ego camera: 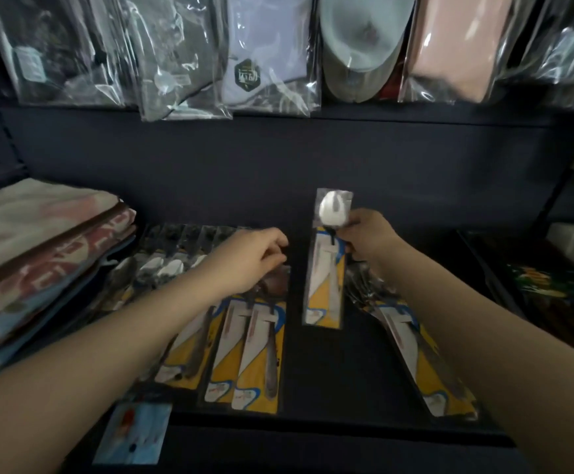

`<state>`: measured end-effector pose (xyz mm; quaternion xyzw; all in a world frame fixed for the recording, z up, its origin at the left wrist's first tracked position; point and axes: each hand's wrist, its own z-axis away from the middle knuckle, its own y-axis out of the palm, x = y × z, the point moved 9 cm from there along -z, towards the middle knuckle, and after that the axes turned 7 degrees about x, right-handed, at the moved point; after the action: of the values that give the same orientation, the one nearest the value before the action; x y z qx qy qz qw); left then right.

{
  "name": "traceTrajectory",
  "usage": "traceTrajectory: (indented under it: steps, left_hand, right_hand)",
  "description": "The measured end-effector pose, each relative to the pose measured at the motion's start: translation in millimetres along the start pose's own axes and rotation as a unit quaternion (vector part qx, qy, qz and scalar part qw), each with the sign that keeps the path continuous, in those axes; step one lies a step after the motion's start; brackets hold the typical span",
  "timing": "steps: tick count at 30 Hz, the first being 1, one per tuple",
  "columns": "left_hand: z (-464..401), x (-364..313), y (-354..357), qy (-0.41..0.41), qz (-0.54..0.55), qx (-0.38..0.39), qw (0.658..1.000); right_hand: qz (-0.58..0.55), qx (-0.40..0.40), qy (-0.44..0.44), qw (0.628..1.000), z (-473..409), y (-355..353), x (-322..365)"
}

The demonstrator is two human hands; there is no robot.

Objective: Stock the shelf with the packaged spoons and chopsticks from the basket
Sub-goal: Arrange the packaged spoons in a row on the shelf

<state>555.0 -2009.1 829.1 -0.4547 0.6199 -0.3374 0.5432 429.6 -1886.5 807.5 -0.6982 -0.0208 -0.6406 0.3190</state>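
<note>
Right hand point(369, 239) pinches one spoon packet point(326, 265) near its bowl end, held above the dark shelf point(295, 234). Left hand point(258, 260) curled, fingertips on the row of spoon packets point(244, 350) under it, possibly gripping one. More packets point(422, 357) lie below the right wrist. Stocking well underway; basket and chopsticks unseen.

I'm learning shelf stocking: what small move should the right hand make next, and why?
Probably lower the spoon pack, pinched by the right hand, into the bare gap on the shelf beside the row of packs that the left hand is steadying.
</note>
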Motion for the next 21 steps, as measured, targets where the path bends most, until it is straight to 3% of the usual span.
traceTrajectory:
  steps: [3, 8, 12, 18, 21]
  left_hand:
    - [-16, 8, 12, 0.02, -0.145, 0.096, 0.984]
    - [-31, 23, 38, -0.013, -0.153, 0.197, 0.968]
    - [-35, 34, 41, -0.015, -0.088, 0.222, 0.971]
    - [-37, 43, 30, -0.013, 0.104, 0.184, 0.977]
    - [-39, 47, 28, -0.007, 0.11, 0.169, 0.979]
  right_hand:
    - [0.059, -0.016, 0.023, 0.998, -22, -10, -7]
    - [0.137, 0.016, 0.048, 0.989, -42, 14, -11]
    - [0.14, 0.054, 0.072, 0.986, -46, 34, -24]
    - [-0.008, 0.054, 0.134, 0.989, -46, 48, -30]
    - [-0.041, 0.07, 0.153, 0.985, -43, 62, -32]
